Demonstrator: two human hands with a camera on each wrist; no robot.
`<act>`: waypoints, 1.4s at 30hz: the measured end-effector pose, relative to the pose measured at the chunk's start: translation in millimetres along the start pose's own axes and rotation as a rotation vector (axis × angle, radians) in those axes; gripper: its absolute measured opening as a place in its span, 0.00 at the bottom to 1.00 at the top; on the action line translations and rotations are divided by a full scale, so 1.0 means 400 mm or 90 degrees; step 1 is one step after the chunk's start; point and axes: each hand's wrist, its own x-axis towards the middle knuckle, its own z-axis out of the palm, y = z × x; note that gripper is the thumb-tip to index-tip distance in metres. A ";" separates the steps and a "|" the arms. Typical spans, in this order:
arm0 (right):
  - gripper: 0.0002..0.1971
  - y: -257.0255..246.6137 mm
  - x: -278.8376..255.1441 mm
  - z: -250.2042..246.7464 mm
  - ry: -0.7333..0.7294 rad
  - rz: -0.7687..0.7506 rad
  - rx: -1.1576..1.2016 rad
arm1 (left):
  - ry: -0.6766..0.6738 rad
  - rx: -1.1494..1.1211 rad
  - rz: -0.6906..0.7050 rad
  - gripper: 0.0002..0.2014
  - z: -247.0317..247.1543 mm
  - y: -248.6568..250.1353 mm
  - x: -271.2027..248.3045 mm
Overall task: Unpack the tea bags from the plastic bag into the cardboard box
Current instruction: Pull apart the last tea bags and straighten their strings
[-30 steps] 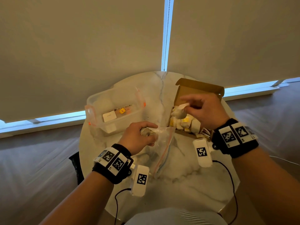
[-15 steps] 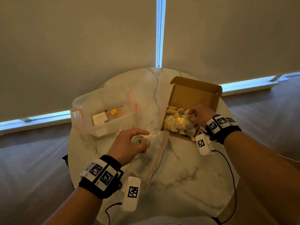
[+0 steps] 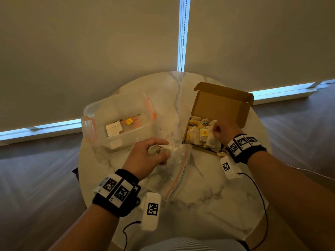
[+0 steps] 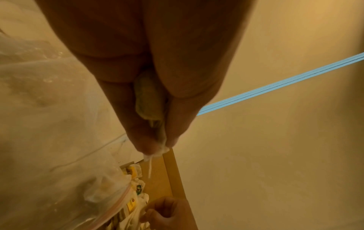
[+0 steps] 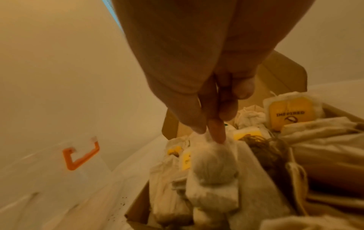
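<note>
One cardboard box (image 3: 220, 104), one plastic bag (image 3: 178, 160), one clear container (image 3: 116, 115), two hands

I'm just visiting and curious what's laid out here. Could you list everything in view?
table: one, round, white marble, under everything.
cardboard box: one, brown, lid open, on the table's right side.
tea bags in the box: many, count unclear, off-white with yellow tags.
plastic bag: one, clear, zip edge, at the table's middle.
plastic container: one, clear with orange clips, left side, a few small items inside.
window blinds: two, beige, behind the table.
wrist bands with markers: one per wrist, black and white.
left hand: grips a tea bag over the plastic bag.
right hand: pinches a tea bag down in the box.
</note>
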 end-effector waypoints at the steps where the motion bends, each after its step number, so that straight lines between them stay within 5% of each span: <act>1: 0.06 -0.011 -0.015 -0.006 0.005 -0.009 0.018 | 0.003 -0.011 0.001 0.10 -0.001 0.003 -0.001; 8: 0.04 -0.226 -0.226 -0.071 0.105 -0.348 0.276 | 0.053 -0.186 -0.030 0.05 -0.001 0.033 -0.020; 12: 0.15 -0.291 -0.287 -0.048 0.117 -0.427 0.265 | 0.037 -0.341 -0.080 0.16 -0.007 0.059 -0.033; 17: 0.16 -0.313 -0.302 -0.025 0.160 -0.442 0.275 | -0.007 -0.436 -0.136 0.27 -0.021 0.067 -0.050; 21: 0.06 -0.329 -0.302 -0.023 0.176 -0.463 0.292 | -0.044 -0.439 -0.146 0.29 -0.024 0.061 -0.056; 30: 0.02 -0.327 -0.284 -0.056 0.162 -0.339 0.411 | -0.112 -0.448 -0.100 0.12 -0.030 0.042 -0.067; 38: 0.08 -0.313 -0.291 -0.046 0.126 -0.322 0.492 | -0.034 -0.389 -0.094 0.06 -0.019 0.052 -0.064; 42: 0.02 -0.312 -0.297 -0.051 0.149 -0.331 0.508 | -0.030 -0.385 -0.092 0.06 -0.019 0.052 -0.065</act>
